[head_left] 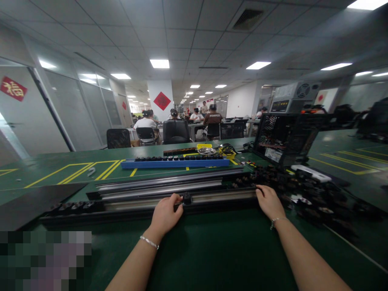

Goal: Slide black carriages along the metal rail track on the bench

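A long black rail with a silvery channel (224,197) lies across the green table in front of me. A small black block (187,198) sits on it near the middle. My left hand (167,211) is closed, thumb and forefinger bent together against the block's left side. At the rail's right end, my right hand (269,200) has its fingertips closed over the edge; part of its grip is hidden. Several dark blocks (75,207) sit along the rail's left end. Just behind lie more silvery rails (160,186).
A heap of dark parts (315,202) spreads to the right. Behind the rails stands a blue tray (176,163) with a row of small parts. An open computer case (285,139) is at the back right, a dark panel (33,202) at left. People sit farther off.
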A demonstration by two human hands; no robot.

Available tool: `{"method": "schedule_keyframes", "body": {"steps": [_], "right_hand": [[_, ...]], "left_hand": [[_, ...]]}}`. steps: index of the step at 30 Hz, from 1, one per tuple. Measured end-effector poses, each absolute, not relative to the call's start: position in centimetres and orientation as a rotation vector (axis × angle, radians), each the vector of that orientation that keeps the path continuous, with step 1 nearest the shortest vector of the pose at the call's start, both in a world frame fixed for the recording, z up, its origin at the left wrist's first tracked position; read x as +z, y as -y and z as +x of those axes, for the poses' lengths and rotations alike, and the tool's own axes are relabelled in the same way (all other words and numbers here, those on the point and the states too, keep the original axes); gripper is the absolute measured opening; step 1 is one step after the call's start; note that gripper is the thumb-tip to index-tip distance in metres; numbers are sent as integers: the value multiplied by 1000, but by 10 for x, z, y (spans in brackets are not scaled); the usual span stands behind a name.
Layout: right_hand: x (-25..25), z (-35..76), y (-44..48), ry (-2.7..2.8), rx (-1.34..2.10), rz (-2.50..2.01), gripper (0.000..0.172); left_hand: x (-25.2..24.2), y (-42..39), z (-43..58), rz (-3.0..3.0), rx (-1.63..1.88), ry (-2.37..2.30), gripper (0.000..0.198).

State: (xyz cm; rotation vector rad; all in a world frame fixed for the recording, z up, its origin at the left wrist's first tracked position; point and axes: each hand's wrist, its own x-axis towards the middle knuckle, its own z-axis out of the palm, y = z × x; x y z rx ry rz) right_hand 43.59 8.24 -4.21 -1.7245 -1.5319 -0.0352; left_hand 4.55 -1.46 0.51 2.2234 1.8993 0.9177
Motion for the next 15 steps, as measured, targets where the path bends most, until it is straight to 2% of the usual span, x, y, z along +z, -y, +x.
{"method": "schedule_keyframes", "body": {"steps": [15], "right_hand": [[-42,437,-83,1546,-60,-1732,41]], "left_hand": [[10,18,55,2348,801,-1814,19]]}}
